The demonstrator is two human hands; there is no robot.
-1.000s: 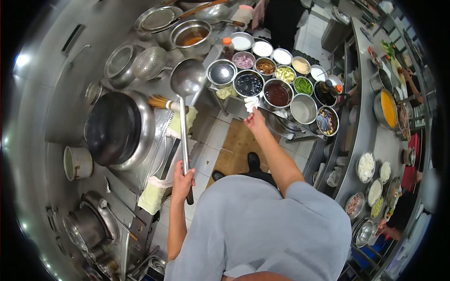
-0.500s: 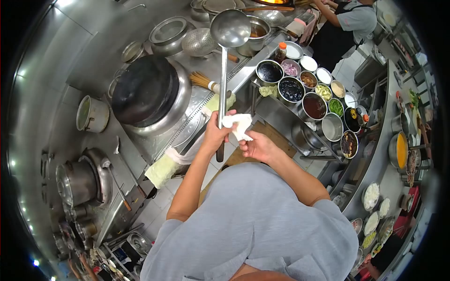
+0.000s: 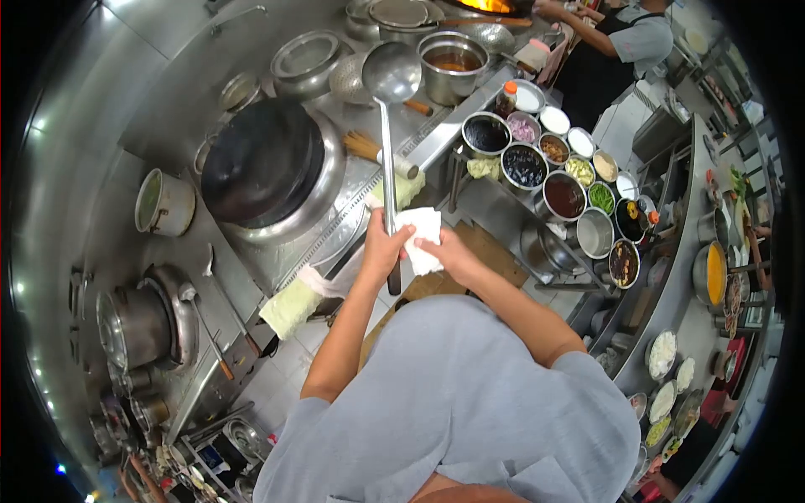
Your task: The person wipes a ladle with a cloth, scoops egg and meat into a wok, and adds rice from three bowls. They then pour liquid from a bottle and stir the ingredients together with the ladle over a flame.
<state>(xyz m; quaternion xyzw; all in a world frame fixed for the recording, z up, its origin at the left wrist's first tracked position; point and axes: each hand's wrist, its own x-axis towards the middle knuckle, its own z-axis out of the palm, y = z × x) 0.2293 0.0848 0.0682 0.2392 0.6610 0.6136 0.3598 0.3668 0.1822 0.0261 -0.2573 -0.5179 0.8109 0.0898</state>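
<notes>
My left hand (image 3: pixel 384 241) is closed around the handle of a long metal ladle (image 3: pixel 392 74), its bowl pointing away from me over the stove counter. A flat white cloth or paper (image 3: pixel 422 223) spans the gap between both hands. My left thumb lies on its near edge beside the handle. My right hand (image 3: pixel 453 254) pinches the other side of the white piece, thumb on top. Below the left hand, the ladle's dark handle end sticks out.
A black wok (image 3: pixel 262 163) rests on the burner to the left. Sauce and seasoning bowls (image 3: pixel 563 194) crowd the right-hand rack. A bamboo brush (image 3: pixel 377 152) and a folded cloth (image 3: pixel 289 306) lie along the counter edge. A co-worker (image 3: pixel 616 46) stands near a flame (image 3: pixel 488 5).
The crumpled white piece is now spread flat between my hands. My right hand has moved up and left onto it. The ladle bowl has shifted slightly left and down.
</notes>
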